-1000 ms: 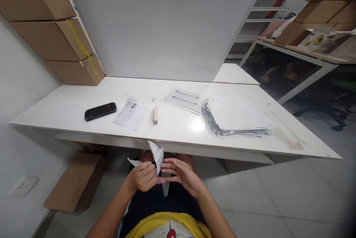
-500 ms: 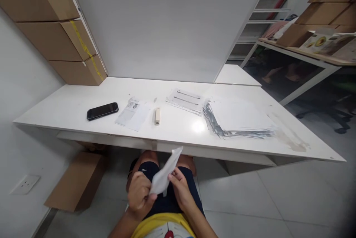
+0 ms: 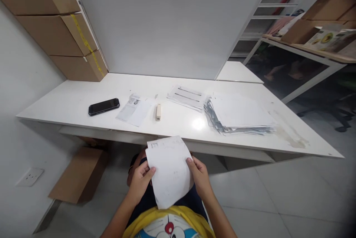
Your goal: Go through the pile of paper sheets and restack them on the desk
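Head view, left to right: carton stack [image 3: 63, 33] at back left of desk [image 3: 69, 108], lone floor carton [image 3: 79, 173] below. Black phone [image 3: 104, 107] flat on desk, then printed sheets [image 3: 133, 112], overlapping, out of either hand's reach as posed.

Left hand [image 3: 139, 184]: clamped on left edge of held paper [image 3: 172, 178], thumb on near face, rest of fingers mostly behind, partly hidden.

Small cream block [image 3: 158, 112] on desk, beyond held paper, not touched.

Held paper: up in the air over the lap, top end just at desk's front edge in view, broad face to camera, slightly bowed. Shows a second edge at upper left; cannot tell if folded or doubled. Faint print along top, too blurred to read.

Change: half a second ago, narrow and tilted, almost edge-on between both hands. Now broadside and spread. Cannot tell if unfolded or only turned. Reads as better control: pinned from both sides, whole face exposed. Likely still floppy, apt to buckle if squeezed inward.

Printed slips [image 3: 186, 97] farther back, fanned, same layout as before.

Right hand [image 3: 200, 178]: clamped on right edge, thumb on face, fingers behind.

Thick paper stack [image 3: 239, 113] last, ragged edges, untouched.
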The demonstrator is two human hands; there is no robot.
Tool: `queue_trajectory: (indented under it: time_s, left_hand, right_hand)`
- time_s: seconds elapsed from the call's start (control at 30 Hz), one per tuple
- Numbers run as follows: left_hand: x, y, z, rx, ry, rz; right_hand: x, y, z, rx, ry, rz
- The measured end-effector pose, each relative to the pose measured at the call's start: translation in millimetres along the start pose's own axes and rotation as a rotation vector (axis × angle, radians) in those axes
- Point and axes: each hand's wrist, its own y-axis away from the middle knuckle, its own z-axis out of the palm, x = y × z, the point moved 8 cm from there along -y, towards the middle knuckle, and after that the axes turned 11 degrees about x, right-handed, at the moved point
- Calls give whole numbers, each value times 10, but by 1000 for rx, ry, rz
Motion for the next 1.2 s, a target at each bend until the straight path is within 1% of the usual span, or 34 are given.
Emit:
queue_trajectory:
  time_s: [0.07, 0.13, 0.23, 0.37, 0.47, 0.53, 0.6, 0.7, 0.8, 0.87, 0.93, 1.0, 1.07, 1.13, 1.2]
  left_hand:
    - [-10, -26, 10, 46, 41, -14]
    - [-3, -51, 32, 61, 89, -21]
    - [29, -105, 36, 83, 154, -33]
    - [92, -179, -45, 178, 103, -14]
    - [107, -203, -50, 199, 129, -10]
    - [95, -214, -59, 238, 227, -17]
    - [67, -230, -89, 308, 345, -28]
    - [-1, -251, -133, 410, 482, -43]
    - [-67, -243, -136, 457, 555, -52]
    - [-88, -218, -121, 465, 574, -62]
    - [-61, -192, -121, 466, 581, -60]
    - [19, -185, -176, 474, 588, -27]
    - [119, -210, -281, 478, 569, 13]
    - [189, -276, -364, 415, 479, 11]
    - [207, -352, -380, 278, 339, -22]
  right_hand:
    - [-1, 22, -17, -18, 0, -4]
    - [-20, 37, -42, -44, 15, -12]
    - [-119, 49, -61, -116, 100, -54]
    - [-286, 41, -18, -253, 261, -125]
    - [-296, 7, -35, -266, 290, -113]
    - [-205, 10, -57, -275, 215, -42]
    - [-41, 48, -81, -275, 71, 89]
    - [198, 140, -113, -186, -209, 288]
    - [304, 243, -44, -108, -411, 375]
    - [331, 282, 34, -82, -448, 388]
    - [353, 269, 68, -39, -443, 371]
    - [376, 205, 42, 9, -426, 335]
    - [398, 119, -10, 23, -401, 315]
    - [395, 40, -60, 4, -378, 319]
    - [348, -7, -87, -28, -361, 332]
